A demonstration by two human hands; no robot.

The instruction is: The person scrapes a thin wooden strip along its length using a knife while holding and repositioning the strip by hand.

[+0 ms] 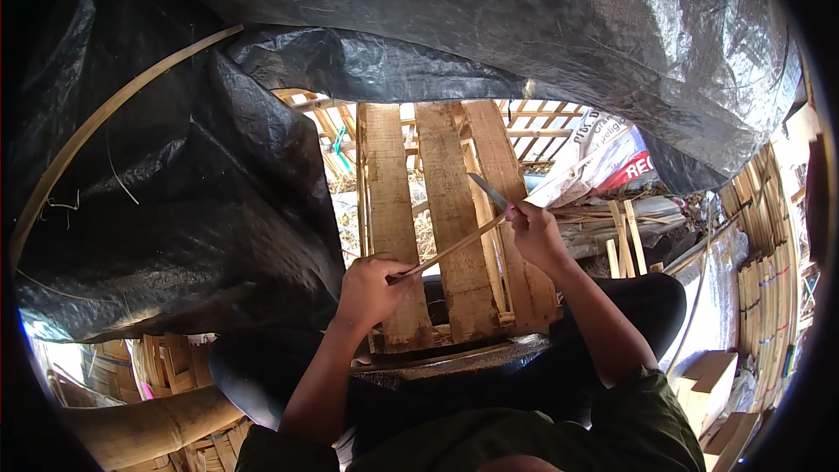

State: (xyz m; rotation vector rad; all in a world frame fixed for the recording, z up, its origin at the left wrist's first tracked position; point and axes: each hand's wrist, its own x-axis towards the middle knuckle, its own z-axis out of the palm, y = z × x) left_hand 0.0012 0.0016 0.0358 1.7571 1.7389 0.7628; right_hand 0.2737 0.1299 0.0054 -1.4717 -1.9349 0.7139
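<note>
My left hand [374, 287] is closed round one end of a thin bamboo strip [459, 246]. The strip slants up and to the right, over wooden planks [454, 236] in front of my lap. In my right hand [536, 234] is a knife [489, 192], its grey blade pointing up and left beside the strip. My right fingers wrap the handle and hide most of it. Whether the blade touches the strip, I cannot tell.
Black plastic sheeting [175, 210] hangs at the left and overhead, with a long curved strip [122, 96] across it. Bundled bamboo slats [765, 297] stand at the right. Short pale sticks [625, 240] lie beyond my right knee. A thick bamboo pole [157, 424] is at lower left.
</note>
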